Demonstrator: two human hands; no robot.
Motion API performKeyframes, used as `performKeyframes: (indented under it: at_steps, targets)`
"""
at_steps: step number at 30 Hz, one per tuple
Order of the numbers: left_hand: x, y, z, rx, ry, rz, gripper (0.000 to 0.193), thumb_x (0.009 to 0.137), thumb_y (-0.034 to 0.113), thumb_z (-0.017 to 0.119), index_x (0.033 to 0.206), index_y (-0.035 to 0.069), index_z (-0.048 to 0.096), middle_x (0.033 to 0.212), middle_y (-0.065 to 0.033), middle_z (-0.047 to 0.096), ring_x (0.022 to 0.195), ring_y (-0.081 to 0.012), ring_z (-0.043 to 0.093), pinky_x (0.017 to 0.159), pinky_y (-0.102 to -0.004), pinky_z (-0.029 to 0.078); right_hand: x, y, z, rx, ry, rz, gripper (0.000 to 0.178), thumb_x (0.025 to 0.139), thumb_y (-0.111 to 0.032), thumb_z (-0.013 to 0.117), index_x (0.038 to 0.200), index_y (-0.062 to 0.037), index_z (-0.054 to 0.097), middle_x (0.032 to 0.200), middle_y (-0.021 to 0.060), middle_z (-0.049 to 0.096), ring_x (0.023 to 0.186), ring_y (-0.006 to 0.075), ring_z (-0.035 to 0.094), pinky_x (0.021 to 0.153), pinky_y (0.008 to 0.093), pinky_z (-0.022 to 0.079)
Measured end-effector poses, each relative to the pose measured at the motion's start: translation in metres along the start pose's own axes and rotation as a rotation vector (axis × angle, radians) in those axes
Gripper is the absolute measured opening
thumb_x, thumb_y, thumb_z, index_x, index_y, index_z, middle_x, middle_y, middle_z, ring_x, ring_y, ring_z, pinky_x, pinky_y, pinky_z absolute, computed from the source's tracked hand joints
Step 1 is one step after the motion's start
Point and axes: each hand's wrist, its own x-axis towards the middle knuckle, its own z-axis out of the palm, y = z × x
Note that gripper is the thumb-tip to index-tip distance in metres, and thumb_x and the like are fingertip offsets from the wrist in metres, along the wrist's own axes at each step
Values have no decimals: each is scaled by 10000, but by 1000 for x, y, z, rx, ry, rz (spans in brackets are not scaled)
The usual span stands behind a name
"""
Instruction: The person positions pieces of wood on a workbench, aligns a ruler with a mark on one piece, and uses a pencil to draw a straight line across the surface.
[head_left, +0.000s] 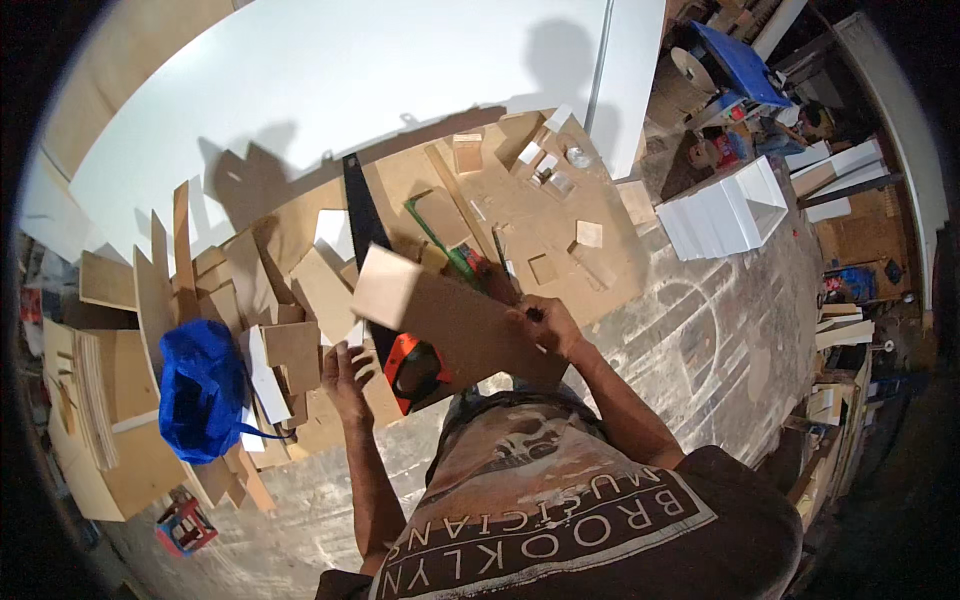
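- From my remote seat, the head camera looks down on a workshop floor: the right hand [545,325] is closed in a pinch on the right edge of a brown fibreboard panel [455,320], fingers curled over the top and thumb beneath, holding it tilted above the clutter.
- The panel sits at the centre of the view, its far-left corner pale in the light, its near-right end just above the person's chest.
- The left hand [345,380] is below and left of the panel with fingers curled upward; I cannot tell whether it grips the panel's underside or only rests near the scraps (the board hides the fingertips).
- A handsaw [368,235] with a dark blade runs from far to near under the panel, and its orange-and-black handle [418,370] shows just beside the left hand.
- A green-framed saw [440,240] lies on the brown sheet just beyond the panel.
- Left of the hands, offcuts of board [300,300] lie in a loose heap, with a blue bag [200,390] on them nearer the left rim.
- A large white sheet [350,70] fills the far side.
- To the right, well apart from the hands, a white boxed unit [725,215] stands on the dusty concrete floor [700,340].
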Motion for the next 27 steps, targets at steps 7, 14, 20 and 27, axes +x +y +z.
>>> performKeyframes:
  at_steps: [7,14,20,27]
  targets:
    - [-8,-63,-1,657,28,79,506,933,352,702,1238,-39,597,1107,-174,667,1009,-250,637,829,-395,514,20,25,-46,192,227,315,428,958,-397,651,820,8,652,650,41,597,600,126,543,579,317,451]
    - [-45,-78,42,848,207,182,643,896,308,727,1360,-65,488,1264,-305,548,1199,-442,545,1005,-480,451,66,113,-66,-185,186,-101,350,873,-306,708,1024,9,676,793,181,669,699,366,631,671,421,499]
    - [-74,-71,55,921,334,227,682,883,251,745,1409,-55,438,1364,-308,473,1289,-461,468,1069,-519,408,151,131,-164,-558,261,-188,615,789,-366,755,1305,-91,567,1227,203,598,1139,400,577,929,489,500]
    - [-110,-58,106,808,384,194,614,903,246,730,1373,-55,476,1294,-289,524,1216,-445,520,1035,-515,427,218,107,-187,-623,76,37,912,710,-447,803,1438,-45,429,1335,220,556,1225,403,548,1017,517,458]
